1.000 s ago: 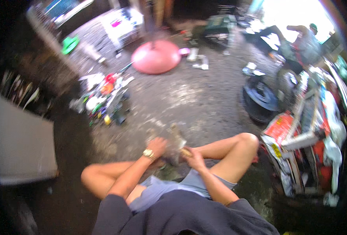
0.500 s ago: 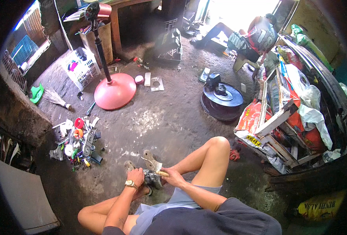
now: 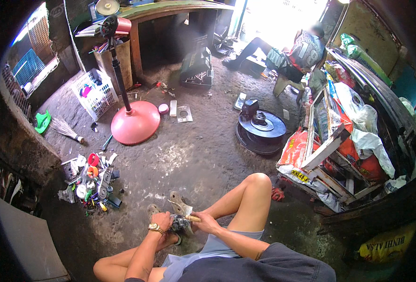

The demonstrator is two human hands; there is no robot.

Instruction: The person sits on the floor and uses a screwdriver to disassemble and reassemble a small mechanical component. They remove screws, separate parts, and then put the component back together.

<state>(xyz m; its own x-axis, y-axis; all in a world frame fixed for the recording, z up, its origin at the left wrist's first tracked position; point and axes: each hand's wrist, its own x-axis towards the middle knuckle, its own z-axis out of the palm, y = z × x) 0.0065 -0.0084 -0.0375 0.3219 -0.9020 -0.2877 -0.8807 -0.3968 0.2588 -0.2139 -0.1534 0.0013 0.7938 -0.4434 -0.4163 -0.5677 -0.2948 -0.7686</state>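
My left hand point(image 3: 162, 221), with a watch at its wrist, is closed on a dark grey, lumpy metal part point(image 3: 178, 223) held low between my legs. My right hand point(image 3: 207, 223) grips a tool with a light wooden handle point(image 3: 193, 218). Its pale end points at the metal part, but I cannot tell whether it is a blade or a brush, or whether it touches. Just beyond my hands show my clog-style shoes point(image 3: 176, 199).
A pile of small parts and tools point(image 3: 95, 181) lies left. Ahead stand a red round-based pole stand point(image 3: 135, 123), a white basket point(image 3: 95, 94) and a black disc-shaped base point(image 3: 262, 129). Sacks and wooden frames point(image 3: 311, 164) crowd the right. Another person point(image 3: 304, 51) sits by the bright doorway.
The view has tilted up slightly, so the room sits lower in the picture. The tool's pale end has swung down nearer the metal part. Both hands keep their grips.
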